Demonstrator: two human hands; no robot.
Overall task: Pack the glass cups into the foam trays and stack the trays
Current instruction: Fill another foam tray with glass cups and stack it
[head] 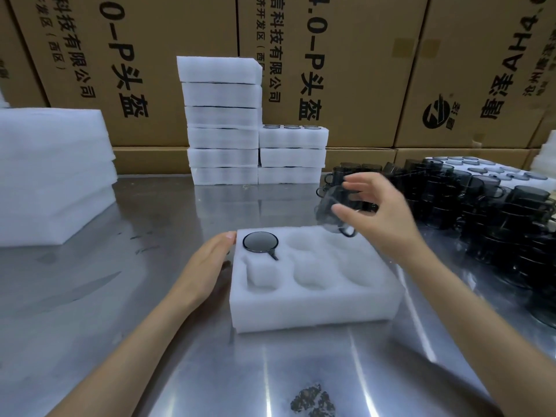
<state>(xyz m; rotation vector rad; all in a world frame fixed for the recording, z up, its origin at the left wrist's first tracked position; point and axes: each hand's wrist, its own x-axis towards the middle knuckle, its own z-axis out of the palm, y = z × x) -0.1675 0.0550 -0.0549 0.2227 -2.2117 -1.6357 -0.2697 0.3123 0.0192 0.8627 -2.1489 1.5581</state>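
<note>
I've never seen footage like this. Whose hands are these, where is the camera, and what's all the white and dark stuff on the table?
A person packing cups, filmed by a camera on their own head looking down. The left hand rests flat against the foam tray, which has one dark glass cup seated in a pocket. The right hand holds another cup above the tray. More cups wait at right; filled foam trays stand stacked behind, on a metal table.
</note>
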